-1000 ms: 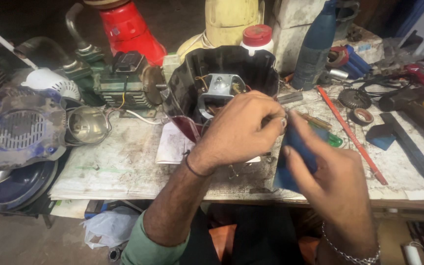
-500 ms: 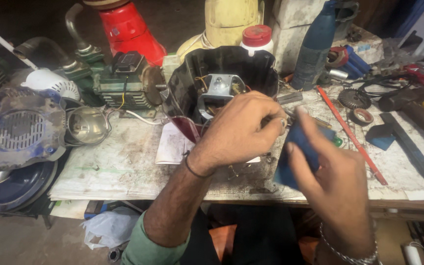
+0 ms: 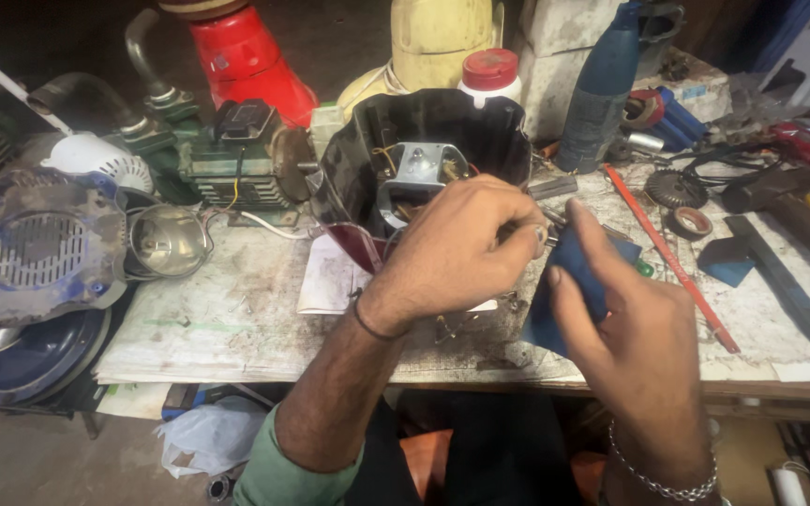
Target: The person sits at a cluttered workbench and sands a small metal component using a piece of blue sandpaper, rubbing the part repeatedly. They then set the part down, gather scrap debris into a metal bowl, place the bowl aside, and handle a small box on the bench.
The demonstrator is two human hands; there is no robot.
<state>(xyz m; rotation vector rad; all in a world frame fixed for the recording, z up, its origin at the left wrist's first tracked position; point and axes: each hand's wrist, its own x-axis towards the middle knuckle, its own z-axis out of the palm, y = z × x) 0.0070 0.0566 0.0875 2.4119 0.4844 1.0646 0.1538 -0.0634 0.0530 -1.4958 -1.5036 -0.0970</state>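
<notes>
A small thin metal part (image 3: pixel 555 217) is pinched between the fingertips of the left hand (image 3: pixel 466 248), whose grip is closed together on it. What kind of part it is cannot be told. Just beside it, a dark blue cloth (image 3: pixel 569 286) is held in the right hand (image 3: pixel 635 333); the thumb and fingers are clamped on the cloth, and one finger is stretched up toward the metal part.

Right behind the left hand, a black housing (image 3: pixel 349 173) with a wavy rim is seen lying open toward the camera. Inside it a grey metal bracket (image 3: pixel 421 167) and thin wires are found. Under the left wrist, a white sheet of paper (image 3: pixel 330 281) is laid flat on the dirty tabletop (image 3: pixel 227 319).

Farther behind the housing, a white jar with a red lid (image 3: pixel 489 75) is set, with a tall yellow can (image 3: pixel 438 37) next to it. A dark blue bottle (image 3: pixel 602 94) is stood behind the right hand. A long red stick (image 3: pixel 672 258) is laid to the right of the cloth. Far to the left of the grip, a shiny metal bowl (image 3: pixel 166 241) is seen, and a red funnel-shaped thing (image 3: pixel 250 61) behind it.
</notes>
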